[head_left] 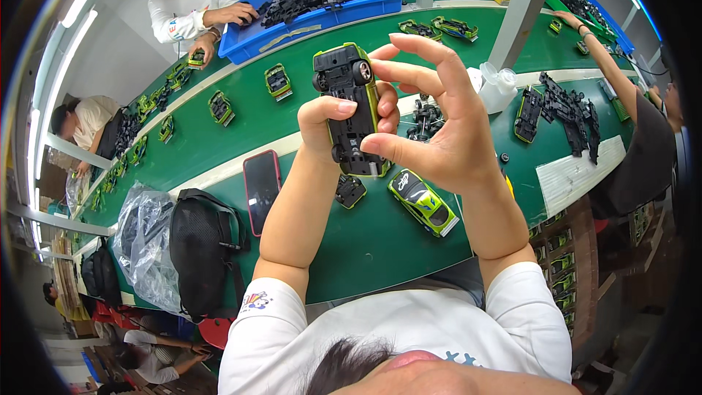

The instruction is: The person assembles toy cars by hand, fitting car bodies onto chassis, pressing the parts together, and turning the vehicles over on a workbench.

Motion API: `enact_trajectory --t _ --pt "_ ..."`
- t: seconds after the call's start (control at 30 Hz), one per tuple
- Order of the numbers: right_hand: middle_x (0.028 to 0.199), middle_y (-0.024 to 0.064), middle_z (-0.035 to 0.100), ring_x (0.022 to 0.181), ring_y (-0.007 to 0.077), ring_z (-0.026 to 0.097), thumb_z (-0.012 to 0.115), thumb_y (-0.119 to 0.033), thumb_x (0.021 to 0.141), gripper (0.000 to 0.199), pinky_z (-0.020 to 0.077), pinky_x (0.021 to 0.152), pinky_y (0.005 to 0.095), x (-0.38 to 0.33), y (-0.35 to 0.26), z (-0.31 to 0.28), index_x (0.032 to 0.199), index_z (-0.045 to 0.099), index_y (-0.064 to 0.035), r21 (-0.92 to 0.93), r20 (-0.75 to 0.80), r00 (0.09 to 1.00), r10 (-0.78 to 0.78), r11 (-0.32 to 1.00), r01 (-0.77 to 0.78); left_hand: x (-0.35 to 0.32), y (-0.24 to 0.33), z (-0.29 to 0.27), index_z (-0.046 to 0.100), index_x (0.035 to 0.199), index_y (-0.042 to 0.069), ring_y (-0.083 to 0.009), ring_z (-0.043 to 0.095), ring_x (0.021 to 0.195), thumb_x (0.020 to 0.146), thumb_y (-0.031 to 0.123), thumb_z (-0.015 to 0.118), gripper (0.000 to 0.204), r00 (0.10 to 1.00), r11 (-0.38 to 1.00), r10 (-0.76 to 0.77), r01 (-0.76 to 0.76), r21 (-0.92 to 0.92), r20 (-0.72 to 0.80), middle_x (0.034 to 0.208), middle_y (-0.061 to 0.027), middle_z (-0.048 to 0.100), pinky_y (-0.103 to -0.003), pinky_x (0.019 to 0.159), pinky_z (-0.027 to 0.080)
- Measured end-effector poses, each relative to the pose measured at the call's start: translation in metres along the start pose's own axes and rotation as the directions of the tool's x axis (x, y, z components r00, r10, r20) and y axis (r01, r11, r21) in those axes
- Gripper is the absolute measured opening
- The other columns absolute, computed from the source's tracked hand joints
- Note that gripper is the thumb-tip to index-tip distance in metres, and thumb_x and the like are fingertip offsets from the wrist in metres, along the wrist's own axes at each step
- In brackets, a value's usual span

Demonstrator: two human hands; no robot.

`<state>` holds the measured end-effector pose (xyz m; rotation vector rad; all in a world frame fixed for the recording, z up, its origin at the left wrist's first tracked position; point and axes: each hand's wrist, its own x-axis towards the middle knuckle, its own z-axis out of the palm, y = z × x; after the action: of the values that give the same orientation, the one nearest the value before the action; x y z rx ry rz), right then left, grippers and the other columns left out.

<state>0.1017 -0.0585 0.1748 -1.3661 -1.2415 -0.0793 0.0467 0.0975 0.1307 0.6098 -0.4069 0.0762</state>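
A toy car (347, 113) is held up with its black underside facing me. My left hand (329, 113) is closed around it, thumb pressed on the chassis and fingers curled behind its green side. My right hand (446, 113) is beside the car with its fingers apart in a loose curve. Its thumb tip is at the lower part of the underside and its fingertips are near the upper wheel (362, 72); whether they touch is unclear. Below, a finished-looking green toy car (423, 202) rests on its wheels on the green table (351, 249), near a black chassis part (349, 191).
A phone (262, 189), a black bag (205, 249) and clear plastic wrap (142, 241) lie at left. Toy cars (220, 107) line the green belt beyond. A blue bin (314, 25) holds black parts. White bottles (499, 88) and black chassis (570, 113) sit right. Other people work nearby.
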Motion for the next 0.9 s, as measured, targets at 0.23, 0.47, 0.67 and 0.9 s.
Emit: enact_trajectory --t 0.23,0.47,0.67,0.9 --pt "0.108 0.0096 0.064 0.098 0.0156 0.058 0.086 -0.022 0.061 0.085 0.0434 0.089 0.0306 0.000 0.007 0.003 0.130 0.041 -0.0041 -0.023 -0.048 0.998 0.040 0.999 -0.041 0.004 0.000 0.012 0.031 0.137 0.001 -0.0249 0.062 0.071 0.065 0.006 0.063 0.079 0.947 0.793 0.231 -0.049 0.607 -0.225 0.087 -0.0161 0.059 -0.035 0.064 0.053" --pt "0.102 0.0086 0.065 0.096 0.0152 0.059 0.085 -0.025 0.063 0.083 0.0423 0.087 0.0302 0.001 0.019 0.012 0.129 0.039 -0.0048 -0.052 -0.107 0.990 0.094 0.994 -0.100 -0.002 -0.018 0.030 0.027 0.137 -0.001 -0.0149 0.062 0.075 0.072 -0.003 0.063 0.075 0.819 0.161 0.555 0.064 0.985 -0.144 0.088 -0.0101 0.062 -0.026 0.066 0.051" --pt "0.099 0.0079 0.065 0.094 0.0140 0.058 0.084 -0.022 0.066 0.077 0.0423 0.086 0.0297 0.002 0.021 0.016 0.126 0.039 -0.0042 -0.012 -0.142 0.976 0.162 0.986 -0.166 -0.003 -0.020 0.032 0.029 0.136 -0.002 -0.0118 0.060 0.075 0.070 -0.004 0.065 0.075 0.801 0.034 0.594 0.066 0.997 -0.073 0.088 -0.0081 0.062 -0.024 0.066 0.050" --pt "0.099 0.0083 0.066 0.093 0.0138 0.060 0.084 -0.018 0.064 0.078 0.0431 0.085 0.0285 0.003 0.022 0.010 0.126 0.039 -0.0040 0.020 -0.143 0.985 0.100 0.995 -0.098 -0.002 -0.022 0.032 0.026 0.139 -0.001 -0.0127 0.060 0.076 0.072 -0.003 0.064 0.077 0.803 0.060 0.596 0.000 0.998 -0.036 0.091 -0.0091 0.061 -0.024 0.067 0.050"
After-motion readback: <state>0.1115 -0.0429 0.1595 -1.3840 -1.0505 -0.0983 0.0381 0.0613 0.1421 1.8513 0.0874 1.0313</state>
